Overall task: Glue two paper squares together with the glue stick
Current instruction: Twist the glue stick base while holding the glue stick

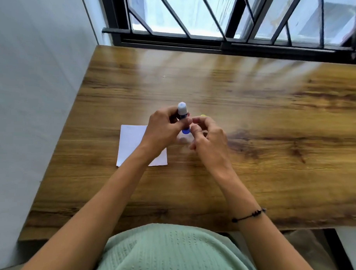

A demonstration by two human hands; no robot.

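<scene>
My left hand (165, 128) grips a blue glue stick (183, 117) upright above the table, its pale whitish end (182, 107) pointing up. The fingertips of my right hand (208, 140) pinch the stick's lower blue end (185, 131). A small yellow piece (203, 115) peeks out behind my right fingers; I cannot tell whether it is held or lies on the table. White square paper (131, 143) lies flat on the table below my left hand and wrist, partly covered by them. Whether it is one sheet or two stacked is unclear.
The wooden table (274, 118) runs up to a window with dark bars (227, 35) at the back and a white wall (33, 89) on the left. A black bracelet (249, 215) sits on my right wrist.
</scene>
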